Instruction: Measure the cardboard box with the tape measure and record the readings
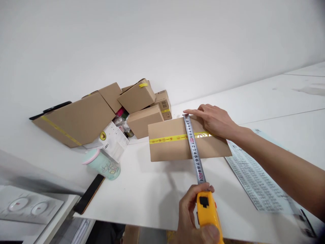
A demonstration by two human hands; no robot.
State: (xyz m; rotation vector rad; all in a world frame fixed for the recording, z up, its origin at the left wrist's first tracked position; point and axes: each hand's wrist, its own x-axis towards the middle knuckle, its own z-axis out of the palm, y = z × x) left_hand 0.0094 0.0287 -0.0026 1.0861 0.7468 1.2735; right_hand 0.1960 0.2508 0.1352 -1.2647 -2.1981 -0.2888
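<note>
left hand (187,222) curled around yellow tape measure (209,213)

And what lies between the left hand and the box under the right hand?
In the head view, the silver tape-measure blade spans that gap, from the yellow case in the left hand across the box.

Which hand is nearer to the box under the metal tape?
The right hand: it is at the far edge of the box. The left hand is apart from it, on the near side, holding the yellow case.
</note>
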